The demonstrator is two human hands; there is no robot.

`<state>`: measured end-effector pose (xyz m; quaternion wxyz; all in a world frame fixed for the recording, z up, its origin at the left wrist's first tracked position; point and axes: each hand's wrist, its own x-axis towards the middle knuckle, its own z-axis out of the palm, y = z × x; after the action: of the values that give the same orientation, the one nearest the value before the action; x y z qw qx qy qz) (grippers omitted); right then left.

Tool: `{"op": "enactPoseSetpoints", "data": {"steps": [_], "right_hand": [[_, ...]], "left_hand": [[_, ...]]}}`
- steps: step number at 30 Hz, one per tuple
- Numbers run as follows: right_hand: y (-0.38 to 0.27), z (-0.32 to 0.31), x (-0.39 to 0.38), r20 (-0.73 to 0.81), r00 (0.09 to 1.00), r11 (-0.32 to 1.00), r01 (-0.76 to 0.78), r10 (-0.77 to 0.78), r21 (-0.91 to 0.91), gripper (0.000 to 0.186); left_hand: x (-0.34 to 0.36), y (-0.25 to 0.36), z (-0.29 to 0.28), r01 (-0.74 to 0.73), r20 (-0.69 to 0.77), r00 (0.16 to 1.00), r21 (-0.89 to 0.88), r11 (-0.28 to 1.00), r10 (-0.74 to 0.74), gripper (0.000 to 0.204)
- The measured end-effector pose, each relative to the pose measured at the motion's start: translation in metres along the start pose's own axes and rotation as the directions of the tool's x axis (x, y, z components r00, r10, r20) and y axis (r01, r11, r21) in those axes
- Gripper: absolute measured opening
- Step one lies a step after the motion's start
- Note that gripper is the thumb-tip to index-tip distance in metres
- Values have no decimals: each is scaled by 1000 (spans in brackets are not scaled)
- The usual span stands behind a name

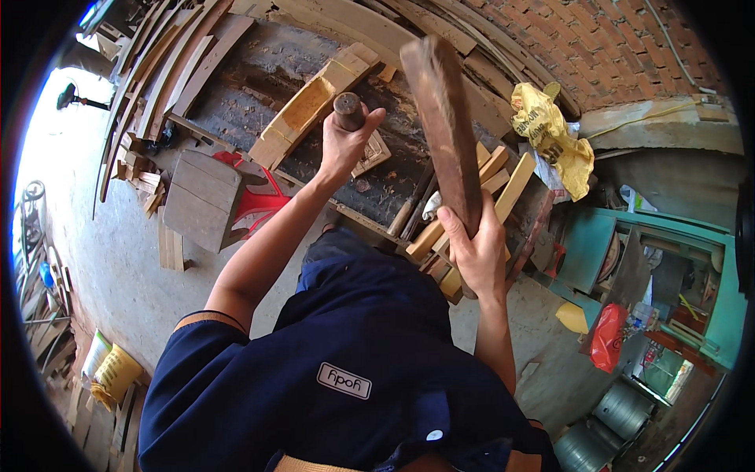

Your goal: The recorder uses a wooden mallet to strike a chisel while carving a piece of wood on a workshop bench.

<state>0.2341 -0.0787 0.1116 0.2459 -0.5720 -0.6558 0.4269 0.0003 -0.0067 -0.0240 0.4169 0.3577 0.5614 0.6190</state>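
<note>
On the surface (397, 185), a hollowed wooden block (289, 114) lies leftmost, its long axis slanting from near left to far right. Just right of it, and nearer than the other, the left hand (344, 148) is clenched round a round wooden handle (348, 112); its lower end is hidden. Farther right, the right hand (478, 250) grasps a thick wooden bar (446, 126), pointing away from the body.

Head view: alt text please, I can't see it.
The left hand grips a round brown wooden handle above a dark worktable; the right hand holds a long brown wooden bar. A tan, hollowed wooden beam lies beside the handle.
</note>
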Motion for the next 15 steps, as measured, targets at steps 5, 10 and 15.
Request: {"op": "enactPoseSetpoints", "data": {"steps": [5, 10, 15], "right_hand": [[-38, 5, 14, -130, 967, 956, 239, -219, 170, 46], [-18, 21, 35, 83, 984, 902, 175, -155, -394, 58], [10, 13, 28, 119, 992, 987, 49, -31, -150, 61]], "left_hand": [[-15, 7, 18, -35, -6, 999, -26, 999, 35, 23], [-20, 3, 25, -93, 83, 989, -267, 959, 119, 15], [0, 6, -11, 79, -24, 996, -142, 987, -83, 18]]}}
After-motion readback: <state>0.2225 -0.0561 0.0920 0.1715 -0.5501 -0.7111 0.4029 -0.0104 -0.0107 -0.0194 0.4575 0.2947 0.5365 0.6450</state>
